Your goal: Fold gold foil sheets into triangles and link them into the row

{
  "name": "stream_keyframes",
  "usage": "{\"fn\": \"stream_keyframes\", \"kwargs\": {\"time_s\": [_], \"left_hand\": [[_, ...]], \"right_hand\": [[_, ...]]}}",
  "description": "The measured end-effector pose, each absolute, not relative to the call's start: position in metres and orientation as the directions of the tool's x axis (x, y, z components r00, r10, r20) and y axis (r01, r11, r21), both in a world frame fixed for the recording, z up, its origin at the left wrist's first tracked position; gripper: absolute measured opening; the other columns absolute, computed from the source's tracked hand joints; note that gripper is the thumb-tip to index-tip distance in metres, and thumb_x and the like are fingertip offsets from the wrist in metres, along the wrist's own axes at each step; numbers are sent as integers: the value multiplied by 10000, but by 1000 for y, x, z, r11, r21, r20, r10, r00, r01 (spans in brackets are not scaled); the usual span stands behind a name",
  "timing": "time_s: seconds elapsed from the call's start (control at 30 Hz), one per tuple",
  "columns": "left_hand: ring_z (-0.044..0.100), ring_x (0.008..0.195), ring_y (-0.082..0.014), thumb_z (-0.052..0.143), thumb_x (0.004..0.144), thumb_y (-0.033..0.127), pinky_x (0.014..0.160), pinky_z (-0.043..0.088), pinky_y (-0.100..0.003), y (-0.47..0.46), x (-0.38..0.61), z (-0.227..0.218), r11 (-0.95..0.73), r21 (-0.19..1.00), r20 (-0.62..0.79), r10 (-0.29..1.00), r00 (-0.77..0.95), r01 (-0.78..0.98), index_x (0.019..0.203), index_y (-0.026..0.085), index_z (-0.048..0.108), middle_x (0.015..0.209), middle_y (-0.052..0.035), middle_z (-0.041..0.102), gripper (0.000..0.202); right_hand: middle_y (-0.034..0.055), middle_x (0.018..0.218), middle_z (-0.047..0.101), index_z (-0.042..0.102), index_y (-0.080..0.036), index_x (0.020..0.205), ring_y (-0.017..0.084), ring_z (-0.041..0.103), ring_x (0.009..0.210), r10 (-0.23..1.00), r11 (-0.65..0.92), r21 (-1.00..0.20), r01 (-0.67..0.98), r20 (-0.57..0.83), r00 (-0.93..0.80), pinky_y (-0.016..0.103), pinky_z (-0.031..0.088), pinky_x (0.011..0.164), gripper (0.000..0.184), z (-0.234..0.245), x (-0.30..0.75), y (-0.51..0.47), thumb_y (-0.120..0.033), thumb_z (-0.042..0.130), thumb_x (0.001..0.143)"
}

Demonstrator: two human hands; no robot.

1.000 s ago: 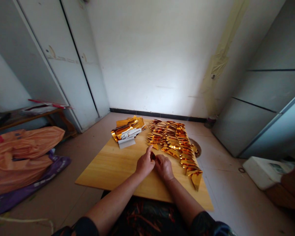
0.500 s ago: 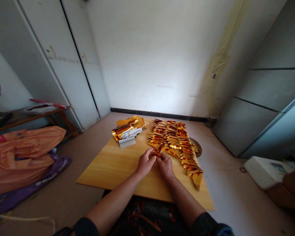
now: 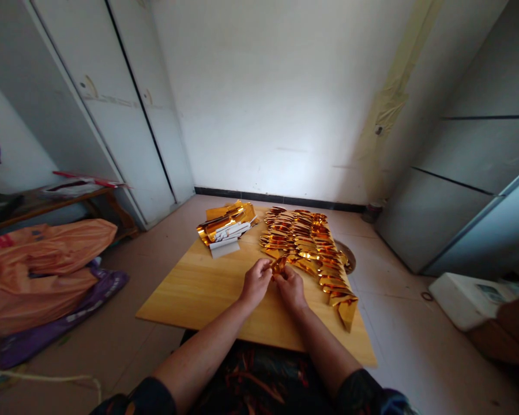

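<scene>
Between my two hands is a small piece of gold foil paper (image 3: 278,265), partly folded and shiny. My left hand (image 3: 256,282) is closed on its left side, fingertips pinching it. My right hand (image 3: 291,286) grips the other side with thumb and fingers. Just beyond and to the right lie rows of folded gold foil pieces (image 3: 296,236), overlapping one another on the wooden board (image 3: 190,288). At the board's far left is a loose pile of gold foil sheets (image 3: 229,219), with white-backed folded strips (image 3: 232,231) on its near side.
A round bowl (image 3: 348,257) stands beyond the board's right edge. Orange sacking (image 3: 47,248) and a purple bag (image 3: 64,314) lie on the floor at left. A white box (image 3: 462,300) sits at right, near a grey refrigerator (image 3: 450,190). Grey cabinets (image 3: 125,115) stand at left.
The foil piece stood up as a point between my fingers; now it lies lower and looks more opened out. Both hands stay in nearly the same place.
</scene>
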State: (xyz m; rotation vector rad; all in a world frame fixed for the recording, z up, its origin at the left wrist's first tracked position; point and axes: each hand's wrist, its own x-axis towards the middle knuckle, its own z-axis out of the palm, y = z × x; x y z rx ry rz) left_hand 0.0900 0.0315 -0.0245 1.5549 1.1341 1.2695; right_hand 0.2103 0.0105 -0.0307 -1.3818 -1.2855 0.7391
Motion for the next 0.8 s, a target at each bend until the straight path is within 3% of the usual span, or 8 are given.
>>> {"fn": "stream_keyframes", "kwargs": {"time_s": [0.2,0.4,0.63,0.73,0.8], "left_hand": [[645,872,-169,500,770,152,815,501,-284,30,90,-20,-273,945,262,962,81,182,979,164,581,935,-46,682,225],[651,836,-143,509,709,42,802,506,-261,26,92,-15,-298,903,284,955,91,309,991,181,585,917,-21,688,324],[627,776,-128,514,711,9,750,493,-244,32,83,-11,-364,776,379,922,81,515,953,183,602,866,-8,673,310],[614,810,-135,499,709,-12,770,481,-251,34,79,-11,-399,711,420,901,105,579,967,179,599,896,-24,664,336],[606,838,-142,494,700,-23,790,473,-260,34,79,-12,-426,673,439,888,137,604,983,179,589,912,-29,654,360]], "right_hand": [[-19,589,561,577,-187,657,142,483,575,948,143,-943,302,218,233,235,383,545,141,-31,210,11,-318,530,675],[8,688,637,632,-178,768,162,543,644,951,167,-960,227,217,219,254,427,603,220,-27,206,9,-336,520,664],[-9,623,592,611,-176,757,143,515,562,944,135,-928,348,227,239,242,397,542,189,-23,216,2,-344,575,678],[4,670,593,606,-176,779,140,516,587,896,202,-829,522,371,243,240,397,565,141,-18,226,-5,-298,546,747],[27,754,603,616,-176,846,148,531,671,828,308,-673,672,538,159,245,401,627,138,-12,230,-10,-243,501,810]]}}
